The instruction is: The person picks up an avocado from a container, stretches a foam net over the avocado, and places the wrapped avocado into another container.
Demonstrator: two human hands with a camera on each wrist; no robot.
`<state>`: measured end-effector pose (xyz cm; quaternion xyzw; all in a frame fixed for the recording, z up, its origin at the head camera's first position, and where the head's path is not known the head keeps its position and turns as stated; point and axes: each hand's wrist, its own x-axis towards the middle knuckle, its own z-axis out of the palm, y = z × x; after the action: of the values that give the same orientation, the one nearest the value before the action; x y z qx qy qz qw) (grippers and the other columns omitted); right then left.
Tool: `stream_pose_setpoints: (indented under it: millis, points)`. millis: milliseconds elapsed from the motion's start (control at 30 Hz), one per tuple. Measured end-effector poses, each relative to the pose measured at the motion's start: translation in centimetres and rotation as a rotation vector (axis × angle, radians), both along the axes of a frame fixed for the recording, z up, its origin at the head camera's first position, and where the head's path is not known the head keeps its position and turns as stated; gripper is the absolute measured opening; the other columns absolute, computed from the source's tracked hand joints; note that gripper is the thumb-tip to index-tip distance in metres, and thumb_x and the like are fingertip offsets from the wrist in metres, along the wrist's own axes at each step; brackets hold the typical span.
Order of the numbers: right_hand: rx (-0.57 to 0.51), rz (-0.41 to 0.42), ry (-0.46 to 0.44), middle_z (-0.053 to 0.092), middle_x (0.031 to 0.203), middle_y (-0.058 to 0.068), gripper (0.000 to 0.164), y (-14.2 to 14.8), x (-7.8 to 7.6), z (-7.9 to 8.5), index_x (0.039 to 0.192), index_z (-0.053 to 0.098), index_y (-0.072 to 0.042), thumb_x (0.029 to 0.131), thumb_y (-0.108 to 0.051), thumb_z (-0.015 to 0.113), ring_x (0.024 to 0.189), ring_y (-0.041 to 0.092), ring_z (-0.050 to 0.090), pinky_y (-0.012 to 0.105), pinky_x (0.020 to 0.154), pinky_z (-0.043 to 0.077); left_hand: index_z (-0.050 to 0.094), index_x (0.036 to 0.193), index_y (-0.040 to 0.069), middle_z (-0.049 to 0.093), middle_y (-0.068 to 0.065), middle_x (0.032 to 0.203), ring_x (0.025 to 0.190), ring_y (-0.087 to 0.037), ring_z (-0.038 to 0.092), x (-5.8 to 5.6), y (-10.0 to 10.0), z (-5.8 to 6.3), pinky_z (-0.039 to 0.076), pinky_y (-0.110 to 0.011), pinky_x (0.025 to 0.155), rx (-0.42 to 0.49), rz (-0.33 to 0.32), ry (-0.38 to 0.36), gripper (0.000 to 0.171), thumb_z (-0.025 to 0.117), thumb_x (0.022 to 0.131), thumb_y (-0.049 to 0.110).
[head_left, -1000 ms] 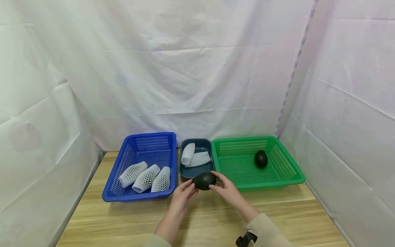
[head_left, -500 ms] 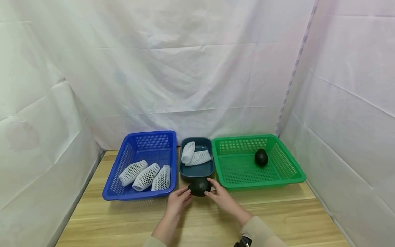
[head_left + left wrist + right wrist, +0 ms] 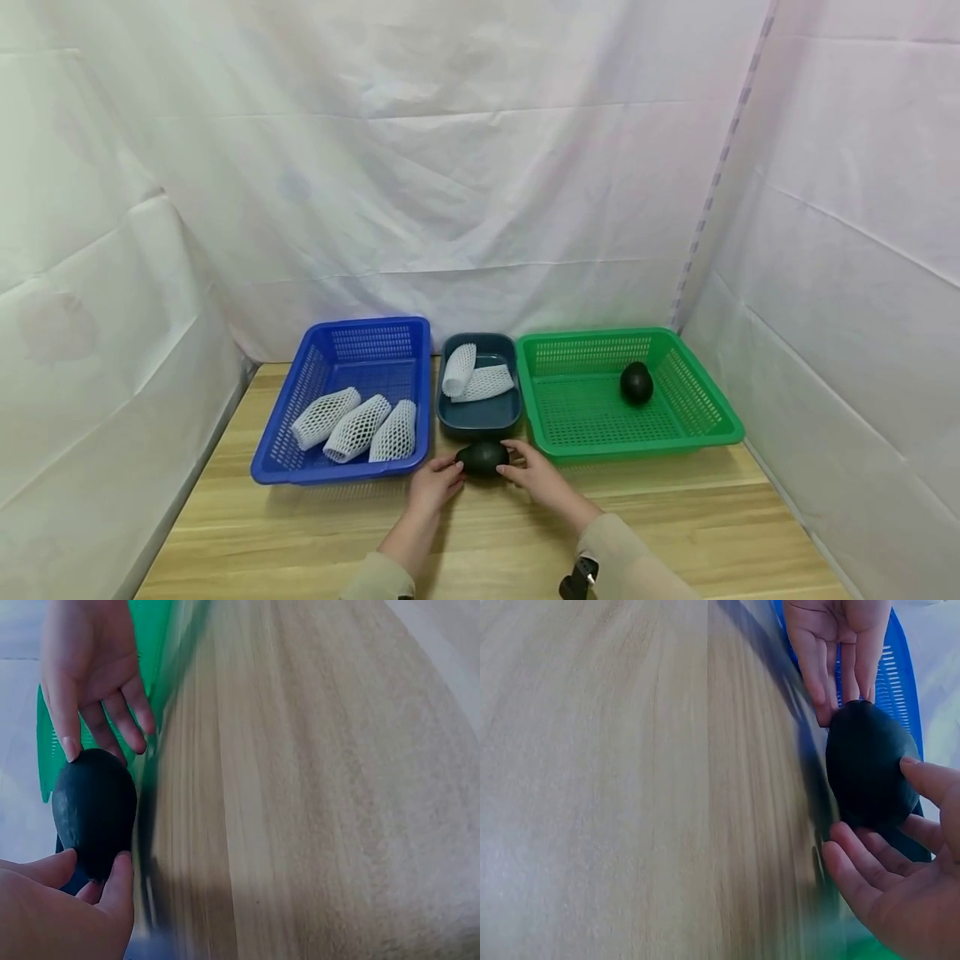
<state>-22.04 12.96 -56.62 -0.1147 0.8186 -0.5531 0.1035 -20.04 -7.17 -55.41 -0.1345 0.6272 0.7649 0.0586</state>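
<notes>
A dark, smooth avocado (image 3: 482,459) is held between my two hands, just in front of the small dark-teal bin. My left hand (image 3: 433,487) pinches its narrow end between thumb and fingers, as the left wrist view shows on the avocado (image 3: 95,806). At the blunt end my right hand (image 3: 542,479) has its thumb on one side and its fingers on the other, seen around the avocado (image 3: 870,765) in the right wrist view. A second dark avocado (image 3: 637,383) lies in the green basket (image 3: 577,454) on the right.
On the left, a blue basket (image 3: 267,454) holds three net-wrapped fruits (image 3: 357,429). Two white foam net sleeves (image 3: 485,382) lie in the teal bin (image 3: 480,422) between the baskets. White cloth (image 3: 465,167) closes off the back and sides of the wooden table (image 3: 300,550).
Both hands have brought the avocado toward me and slightly left, from overlapping the teal bin's front edge to just before it. The baskets and their contents stay as they were.
</notes>
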Motion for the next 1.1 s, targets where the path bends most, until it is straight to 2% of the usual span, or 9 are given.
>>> stream_pose_setpoints:
  millis: [133, 167, 333, 467, 667, 900, 1100]
  points:
    - [0.01, -0.003, 0.007, 0.056, 0.115, 0.022, 0.053, -0.35, -0.34, -0.24, 0.135, 0.045, 0.009, 0.093, -0.013, 0.066, 0.09, 0.025, 0.061, 0.035, 0.068, 0.054, 0.049, 0.122, -0.024, 0.065, -0.021, 0.099, 0.085, -0.024, 0.065, -0.41, 0.04, -0.39, 0.055, -0.04, 0.084, -0.006, 0.0, -0.006, 0.039, 0.062, 0.091, -0.005]
    - [0.017, -0.006, 0.005, 0.056, 0.116, 0.021, 0.054, -0.34, -0.67, -0.83, 0.136, 0.045, 0.008, 0.093, -0.015, 0.067, 0.089, 0.024, 0.061, 0.033, 0.067, 0.053, 0.049, 0.121, -0.023, 0.065, -0.019, 0.097, 0.083, -0.022, 0.064, -0.52, 0.08, -0.47, 0.055, -0.039, 0.083, -0.001, 0.002, -0.013, 0.038, 0.062, 0.09, -0.005]
    - [0.018, -0.023, 0.001, 0.055, 0.118, 0.022, 0.054, -0.61, -0.77, -0.6, 0.137, 0.043, 0.009, 0.093, -0.013, 0.065, 0.09, 0.024, 0.06, 0.033, 0.067, 0.053, 0.053, 0.12, -0.019, 0.066, -0.012, 0.091, 0.077, -0.018, 0.061, -0.95, 0.19, -0.76, 0.055, -0.036, 0.08, 0.014, 0.027, -0.054, 0.035, 0.062, 0.09, -0.005]
    - [0.027, -0.027, -0.001, 0.055, 0.117, 0.022, 0.053, -0.68, -0.78, -0.44, 0.136, 0.043, 0.009, 0.093, -0.013, 0.065, 0.09, 0.024, 0.06, 0.033, 0.067, 0.052, 0.054, 0.119, -0.018, 0.062, -0.012, 0.092, 0.076, -0.018, 0.06, -1.04, 0.19, -0.83, 0.055, -0.037, 0.08, 0.006, 0.037, -0.07, 0.033, 0.063, 0.089, -0.005]
    - [0.067, -0.034, -0.005, 0.056, 0.117, 0.021, 0.052, -0.6, -0.64, -0.25, 0.134, 0.047, 0.006, 0.092, -0.015, 0.068, 0.098, 0.03, 0.059, 0.035, 0.07, 0.053, 0.053, 0.12, -0.019, 0.061, -0.017, 0.099, 0.079, -0.021, 0.061, -0.9, 0.16, -0.82, 0.055, -0.039, 0.081, -0.001, 0.025, -0.067, 0.036, 0.063, 0.09, -0.004]
    - [0.119, -0.037, 0.015, 0.058, 0.116, 0.019, 0.049, -0.62, -0.53, -0.06, 0.131, 0.05, 0.005, 0.092, -0.019, 0.068, 0.107, 0.038, 0.057, 0.044, 0.082, 0.052, 0.054, 0.121, -0.017, 0.062, -0.014, 0.098, 0.077, -0.02, 0.063, -0.67, 0.01, -1.03, 0.056, -0.038, 0.08, -0.013, 0.027, -0.075, 0.037, 0.065, 0.09, -0.001]
    - [0.148, -0.039, 0.021, 0.06, 0.11, 0.015, 0.047, -0.6, -0.33, -0.04, 0.129, 0.053, 0.002, 0.091, -0.02, 0.069, 0.103, 0.036, 0.059, 0.046, 0.082, 0.051, 0.054, 0.12, -0.016, 0.061, -0.012, 0.097, 0.076, -0.019, 0.062, -0.44, -0.13, -0.82, 0.056, -0.036, 0.078, -0.033, 0.01, -0.08, 0.036, 0.065, 0.09, 0.0]
